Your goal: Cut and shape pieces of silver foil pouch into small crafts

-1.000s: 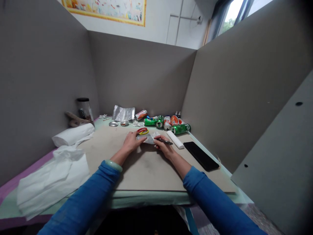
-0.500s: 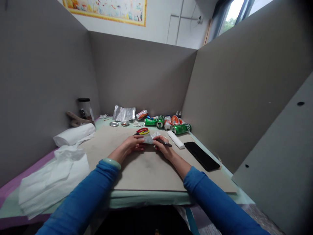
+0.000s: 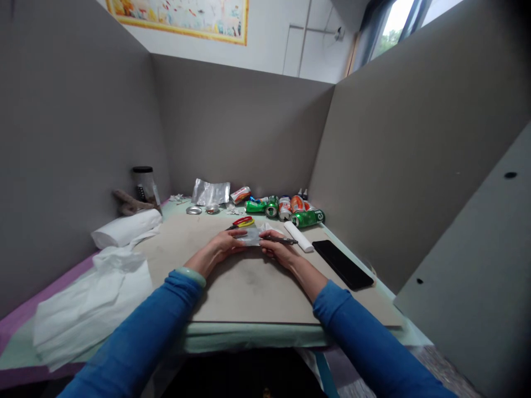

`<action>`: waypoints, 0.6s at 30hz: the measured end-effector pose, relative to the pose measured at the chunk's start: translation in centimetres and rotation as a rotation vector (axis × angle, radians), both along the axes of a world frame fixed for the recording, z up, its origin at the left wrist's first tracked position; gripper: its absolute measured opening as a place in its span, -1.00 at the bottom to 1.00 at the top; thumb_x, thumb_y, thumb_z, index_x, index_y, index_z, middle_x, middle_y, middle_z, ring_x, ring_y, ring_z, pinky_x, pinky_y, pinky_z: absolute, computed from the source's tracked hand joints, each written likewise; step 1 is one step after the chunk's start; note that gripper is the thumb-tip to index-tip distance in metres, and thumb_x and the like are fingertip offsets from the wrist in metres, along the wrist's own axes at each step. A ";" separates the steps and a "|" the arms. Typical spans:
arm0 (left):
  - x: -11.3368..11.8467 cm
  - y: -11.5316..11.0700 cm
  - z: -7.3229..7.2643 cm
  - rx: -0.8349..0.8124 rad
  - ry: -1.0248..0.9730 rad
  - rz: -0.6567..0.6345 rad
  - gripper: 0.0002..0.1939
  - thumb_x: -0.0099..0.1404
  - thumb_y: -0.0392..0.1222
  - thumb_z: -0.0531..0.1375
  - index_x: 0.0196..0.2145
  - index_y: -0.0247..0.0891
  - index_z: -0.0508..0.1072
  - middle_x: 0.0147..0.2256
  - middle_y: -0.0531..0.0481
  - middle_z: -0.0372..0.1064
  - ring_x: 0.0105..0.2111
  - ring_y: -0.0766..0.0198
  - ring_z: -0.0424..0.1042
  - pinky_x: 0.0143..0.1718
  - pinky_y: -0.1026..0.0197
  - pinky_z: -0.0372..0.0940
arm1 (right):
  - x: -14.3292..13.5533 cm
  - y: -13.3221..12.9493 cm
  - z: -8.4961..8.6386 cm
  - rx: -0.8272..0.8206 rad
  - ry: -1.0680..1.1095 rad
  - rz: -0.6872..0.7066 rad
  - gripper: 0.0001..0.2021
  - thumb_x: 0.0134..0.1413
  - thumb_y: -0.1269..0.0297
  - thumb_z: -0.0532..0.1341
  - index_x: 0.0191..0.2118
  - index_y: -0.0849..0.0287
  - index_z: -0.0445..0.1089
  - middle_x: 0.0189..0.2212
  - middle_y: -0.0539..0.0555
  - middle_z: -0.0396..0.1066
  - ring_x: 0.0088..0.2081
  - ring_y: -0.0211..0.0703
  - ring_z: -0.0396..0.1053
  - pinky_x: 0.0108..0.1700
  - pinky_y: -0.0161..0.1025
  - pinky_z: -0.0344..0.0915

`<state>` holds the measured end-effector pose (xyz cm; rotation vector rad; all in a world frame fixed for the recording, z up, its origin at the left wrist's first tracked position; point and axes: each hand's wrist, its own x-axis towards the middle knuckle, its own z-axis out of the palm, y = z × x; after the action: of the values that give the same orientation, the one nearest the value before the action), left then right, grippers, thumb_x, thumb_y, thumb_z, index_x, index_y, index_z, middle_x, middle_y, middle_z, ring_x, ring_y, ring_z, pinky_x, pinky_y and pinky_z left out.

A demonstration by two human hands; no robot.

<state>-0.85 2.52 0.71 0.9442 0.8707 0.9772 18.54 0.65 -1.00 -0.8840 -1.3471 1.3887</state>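
Between my hands is a small silvery sheet [image 3: 250, 237], held a little above the board. My left hand [image 3: 225, 243] is closed on its left edge, thumb and fingers around it. A dark pen [image 3: 285, 240] lies in my right hand [image 3: 277, 251], its rear end pointing right. The fingers of that hand meet the sheet's right edge, and the pen's tip is too small to make out there. Just beyond the sheet are scissors [image 3: 243, 221] with red and yellow handles, and a crumpled white tissue [image 3: 267, 226].
A beige board [image 3: 257, 293] covers the table. Several drink cans [image 3: 306, 219] and a larger silvery sheet [image 3: 211, 192] stand along the back. To the right lie a white roll [image 3: 299, 237] and a black slab [image 3: 342, 264]. Paper towel [image 3: 95, 298] and a lidded jar [image 3: 145, 185] are left.
The silvery sheet has turned and shows more of its face. In my right hand the pen has swung flatter, its rear end further right and slightly higher.
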 end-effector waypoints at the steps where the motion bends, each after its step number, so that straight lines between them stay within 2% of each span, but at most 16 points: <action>1: 0.0 0.1 -0.1 -0.014 -0.003 -0.001 -0.43 -0.04 -0.68 0.18 -0.04 -0.46 0.35 -0.21 -0.23 0.45 -0.27 0.14 0.49 -0.20 0.20 0.41 | 0.0 -0.1 0.0 0.013 -0.005 0.008 -0.68 -0.23 0.28 0.31 -0.26 0.15 0.27 -0.59 -0.10 0.27 -0.58 -0.38 0.22 -0.59 -0.44 0.05; 7: -0.3 -0.1 0.2 -0.042 -0.073 -0.090 -0.24 -0.10 -0.69 0.19 0.11 -0.46 0.24 -0.14 -0.27 0.41 -0.24 0.15 0.48 -0.23 0.25 0.41 | -0.2 -0.5 0.2 0.044 -0.059 -0.036 -0.67 -0.24 0.27 0.29 -0.26 0.15 0.27 -0.58 -0.11 0.25 -0.58 -0.37 0.20 -0.58 -0.41 0.06; 13: -0.3 -0.3 0.4 0.015 0.009 -0.074 -0.16 -0.13 -0.71 0.12 0.16 -0.42 0.21 -0.29 -0.18 0.45 -0.38 0.24 0.47 -0.35 0.28 0.39 | -0.5 -0.6 0.1 0.122 -0.128 -0.070 -0.72 -0.21 0.28 0.25 -0.27 0.14 0.28 -0.54 -0.09 0.26 -0.55 -0.34 0.23 -0.52 -0.37 0.14; 18: -0.5 0.0 0.1 0.037 0.056 -0.080 -0.15 -0.17 -0.69 0.08 0.15 -0.39 0.25 -0.32 -0.16 0.44 -0.45 0.28 0.44 -0.41 0.30 0.36 | -0.6 -0.6 0.0 0.226 -0.202 -0.093 -0.77 -0.17 0.32 0.20 -0.27 0.15 0.29 -0.56 -0.09 0.24 -0.55 -0.33 0.21 -0.51 -0.36 0.14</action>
<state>-1.36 2.49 0.77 1.0346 0.8574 0.9042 17.99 0.04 -0.98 -0.9400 -1.5608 1.0732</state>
